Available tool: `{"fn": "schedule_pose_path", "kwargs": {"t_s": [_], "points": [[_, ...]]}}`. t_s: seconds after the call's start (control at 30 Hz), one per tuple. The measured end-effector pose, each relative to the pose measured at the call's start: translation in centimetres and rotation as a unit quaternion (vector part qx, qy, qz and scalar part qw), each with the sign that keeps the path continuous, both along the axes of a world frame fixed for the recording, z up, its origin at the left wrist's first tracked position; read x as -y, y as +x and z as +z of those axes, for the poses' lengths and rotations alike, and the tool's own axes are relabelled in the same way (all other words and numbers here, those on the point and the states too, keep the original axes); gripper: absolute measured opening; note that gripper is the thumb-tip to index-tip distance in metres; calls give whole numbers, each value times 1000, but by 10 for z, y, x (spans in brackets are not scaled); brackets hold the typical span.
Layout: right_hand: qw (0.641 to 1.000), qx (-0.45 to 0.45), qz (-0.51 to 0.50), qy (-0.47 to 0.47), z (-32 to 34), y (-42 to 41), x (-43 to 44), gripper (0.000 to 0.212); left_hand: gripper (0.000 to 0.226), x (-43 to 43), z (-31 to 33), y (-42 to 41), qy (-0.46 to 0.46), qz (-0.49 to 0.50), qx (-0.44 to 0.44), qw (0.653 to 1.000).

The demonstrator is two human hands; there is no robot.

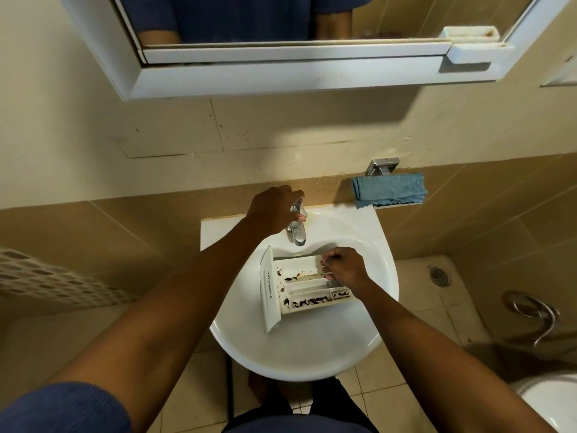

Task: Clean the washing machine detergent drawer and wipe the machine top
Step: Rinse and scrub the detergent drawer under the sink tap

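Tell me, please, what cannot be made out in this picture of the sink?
Head view:
- Top of the tap: covered by the left hand gripping it.
- Whether water runs: too faint to tell.
- Right end of the drawer: hidden under the right hand holding it.
- The washing machine: outside the frame.

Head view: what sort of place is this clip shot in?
Most likely a small home bathroom: a white sink with a tap holds the drawer, a mirror hangs above it, and a floor drain sits to the right.
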State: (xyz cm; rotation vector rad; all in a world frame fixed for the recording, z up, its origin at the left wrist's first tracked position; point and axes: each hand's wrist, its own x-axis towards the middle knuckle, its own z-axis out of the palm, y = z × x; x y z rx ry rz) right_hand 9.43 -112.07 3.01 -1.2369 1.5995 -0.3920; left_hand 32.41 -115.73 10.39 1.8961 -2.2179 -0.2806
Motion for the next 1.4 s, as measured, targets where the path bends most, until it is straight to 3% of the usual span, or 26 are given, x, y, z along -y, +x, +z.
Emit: {"fn": "schedule_pose_path", "kwargs": {"t_s": [1.1, 1.27, 1.4], "points": [[999, 28, -38, -27, 18, -22, -4, 18, 48, -3, -4, -5, 30, 29, -9, 999], [998, 33, -38, -29, 12, -23, -2, 16, 75, -34, -12, 1, 55, 101, -181, 977], [999, 39, -7, -33, 8, -6, 2, 17, 59, -89, -46, 10, 65, 260, -245, 932]]}}
